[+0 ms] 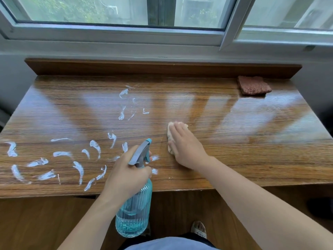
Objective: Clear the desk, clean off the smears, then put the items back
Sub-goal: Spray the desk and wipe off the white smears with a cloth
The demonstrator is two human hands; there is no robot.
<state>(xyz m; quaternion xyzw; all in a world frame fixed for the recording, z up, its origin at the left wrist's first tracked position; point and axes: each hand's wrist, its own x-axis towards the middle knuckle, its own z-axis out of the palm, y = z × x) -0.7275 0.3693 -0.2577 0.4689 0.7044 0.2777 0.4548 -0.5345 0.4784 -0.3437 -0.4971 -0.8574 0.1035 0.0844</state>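
The wooden desk (234,123) carries several white smears (77,159) across its left half and a smaller cluster near the middle (124,103). My left hand (124,175) grips the neck of a ribbed blue spray bottle (134,213) with a grey trigger head, held over the desk's front edge. My right hand (183,145) lies flat with straight fingers on a pale yellow cloth (170,130), pressing it to the desk right of centre. The right half of the desk looks glossy and free of smears.
A folded reddish-brown cloth (254,85) lies at the back right corner. A raised wooden ledge (162,68) runs along the back under the window (126,18). A sandalled foot (199,229) shows on the floor below the desk.
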